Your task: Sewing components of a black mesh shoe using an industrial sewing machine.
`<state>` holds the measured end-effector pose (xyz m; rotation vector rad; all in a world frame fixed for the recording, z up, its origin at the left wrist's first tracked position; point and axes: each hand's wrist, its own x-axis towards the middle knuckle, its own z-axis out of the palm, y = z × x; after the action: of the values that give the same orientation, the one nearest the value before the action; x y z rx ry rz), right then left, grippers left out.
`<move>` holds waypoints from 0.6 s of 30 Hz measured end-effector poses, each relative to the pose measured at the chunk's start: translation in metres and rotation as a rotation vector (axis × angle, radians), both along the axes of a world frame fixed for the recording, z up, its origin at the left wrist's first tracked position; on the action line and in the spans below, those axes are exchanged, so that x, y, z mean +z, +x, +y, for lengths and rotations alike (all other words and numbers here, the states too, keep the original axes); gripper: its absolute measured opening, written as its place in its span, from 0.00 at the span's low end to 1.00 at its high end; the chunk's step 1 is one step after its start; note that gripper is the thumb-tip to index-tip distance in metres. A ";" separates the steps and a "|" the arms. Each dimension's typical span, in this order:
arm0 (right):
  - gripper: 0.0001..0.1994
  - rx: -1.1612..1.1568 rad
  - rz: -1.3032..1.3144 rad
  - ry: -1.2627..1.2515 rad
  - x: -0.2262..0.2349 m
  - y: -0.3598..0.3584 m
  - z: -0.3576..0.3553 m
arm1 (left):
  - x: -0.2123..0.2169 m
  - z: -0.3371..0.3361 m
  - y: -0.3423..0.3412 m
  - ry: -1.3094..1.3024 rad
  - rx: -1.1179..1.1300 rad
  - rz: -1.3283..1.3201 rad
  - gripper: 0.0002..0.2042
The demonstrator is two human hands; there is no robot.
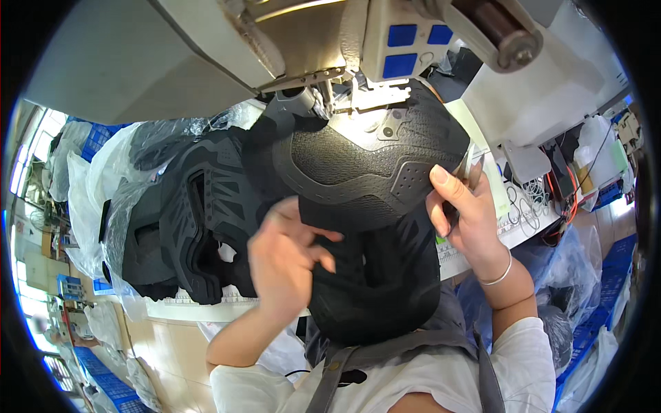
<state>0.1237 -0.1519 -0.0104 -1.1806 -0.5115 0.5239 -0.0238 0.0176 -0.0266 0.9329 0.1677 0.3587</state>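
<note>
A black textured shoe upper (344, 158) lies under the lit needle area (332, 96) of a sewing machine (303, 51). My right hand (468, 213) pinches the upper's right edge between thumb and fingers. A slim silver pointed tool (471, 160) shows at those fingers; its kind is unclear. Just below the upper's near left edge is my left hand (284, 258), slightly blurred, its fingers apart and nothing visible in them. Another dark upper part (385, 282) hangs over the table edge toward my lap.
Several black shoe uppers (206, 199) are piled left of the machine, beside clear plastic bags (113, 179). A ruler strip (454, 261) runs along the table's front edge. Loose cables (527, 206) lie at the right, with blue crates (606, 303) lower down.
</note>
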 end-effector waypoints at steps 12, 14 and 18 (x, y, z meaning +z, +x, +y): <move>0.07 0.206 -0.719 -0.220 0.023 -0.028 -0.035 | 0.026 -0.037 0.043 0.136 0.251 0.256 0.10; 0.06 -0.238 -1.040 -0.205 0.028 -0.012 -0.031 | 0.025 -0.031 0.038 0.178 0.221 0.153 0.09; 0.10 -0.233 -0.987 -0.351 0.014 0.062 -0.004 | 0.032 -0.040 0.046 0.186 0.334 0.148 0.06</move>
<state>0.1860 -0.1556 0.0038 -1.7900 -1.1268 -0.2289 0.0223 -0.0225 0.0058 1.1181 0.4350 0.6215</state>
